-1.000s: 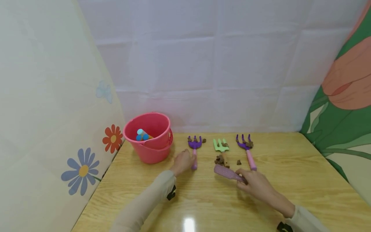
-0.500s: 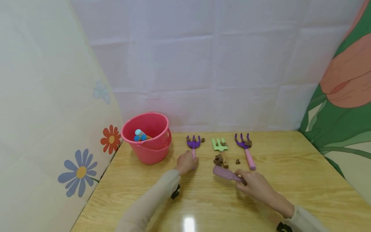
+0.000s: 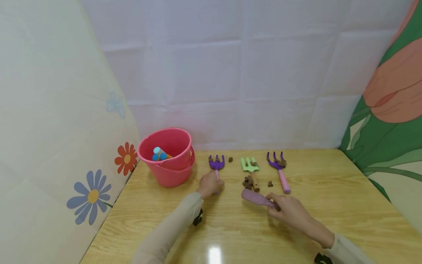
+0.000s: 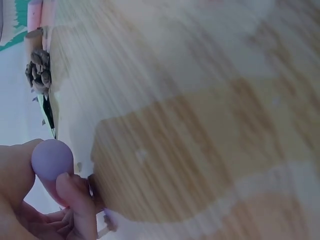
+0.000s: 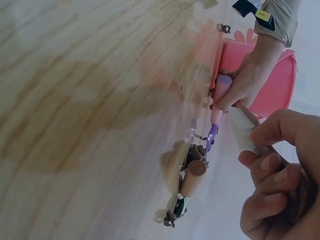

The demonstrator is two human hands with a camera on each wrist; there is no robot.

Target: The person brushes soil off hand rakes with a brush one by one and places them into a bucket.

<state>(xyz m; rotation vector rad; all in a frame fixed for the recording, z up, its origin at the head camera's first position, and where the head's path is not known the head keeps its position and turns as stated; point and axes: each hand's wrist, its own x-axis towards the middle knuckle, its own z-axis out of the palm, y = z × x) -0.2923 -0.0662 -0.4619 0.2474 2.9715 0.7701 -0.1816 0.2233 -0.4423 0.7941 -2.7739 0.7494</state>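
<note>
My left hand [image 3: 208, 185] grips the pink handle of a purple toy garden fork [image 3: 217, 165], whose tines carry brown clumps. In the left wrist view the rounded handle end [image 4: 53, 159] shows between thumb and fingers. My right hand [image 3: 291, 212] holds a mauve brush [image 3: 255, 197] by its handle; its white bristles [image 5: 243, 127] appear in the right wrist view. A green fork [image 3: 251, 167] with a wooden handle lies beyond the brush head. Farther right lies another purple fork [image 3: 278, 167] with a pink handle. Both have brown clumps on their tines.
A pink bucket [image 3: 173, 176] stands at the back left, with blue-ended sticks [image 3: 159, 154] inside. Brown clumps [image 3: 248, 182] lie beside the green fork's handle, and single bits [image 3: 270, 184] elsewhere on the wooden table [image 3: 244, 238]. A white backdrop [image 3: 197, 73] rises behind.
My left hand has come over the left fork's handle and taken hold. That fork has shifted slightly left, away from the loose bit beside its tines. The right hand and brush stay nearly still.
</note>
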